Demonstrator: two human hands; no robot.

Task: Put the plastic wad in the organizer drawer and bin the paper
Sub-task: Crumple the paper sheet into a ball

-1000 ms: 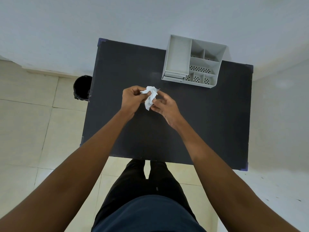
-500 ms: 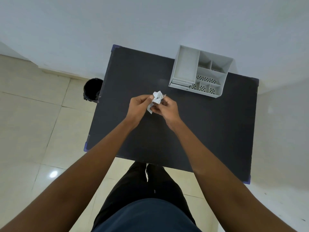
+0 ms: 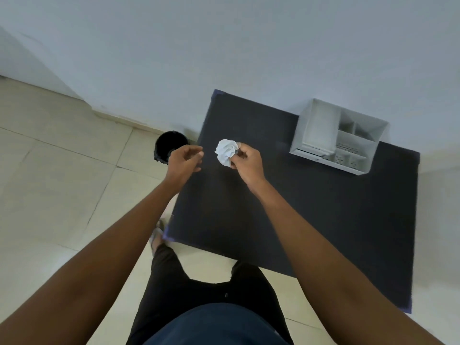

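- No brand, label or lettering can be read anywhere here.
- The right hand (image 3: 246,161) is up over the dark table (image 3: 298,220), fingertips pinched on a crumpled white wad (image 3: 226,151); whether this is paper or plastic, I cannot tell.
- The wad sticks out past the fingers on the side away from the white desk organizer (image 3: 338,138), held in the air above the table's surface.
- The left hand (image 3: 184,161) hangs apart from the wad, on its far side from the organizer, fingers loosely curled, thumb and forefinger near each other; nothing shows between them, though I cannot rule out something tiny.
- That left hand sits over the table's edge, between the wad and the black bin (image 3: 170,145).
- Both forearms are bare and stretched forward from the bottom of the view.
- The organizer stands on the table's far corner, against the pale wall (image 3: 224,46), well away from the wad.
- It has one tall open compartment on the side nearer the hands, and several smaller compartments on the other side, some with perforated floors; all look empty from here.
- A low drawer (image 3: 312,151) at the organizer's front base looks slightly out; its inside is hidden.
- The bin stands on the tiled floor (image 3: 62,183), just beside the table's far corner opposite the organizer; its inside is dark and unreadable.
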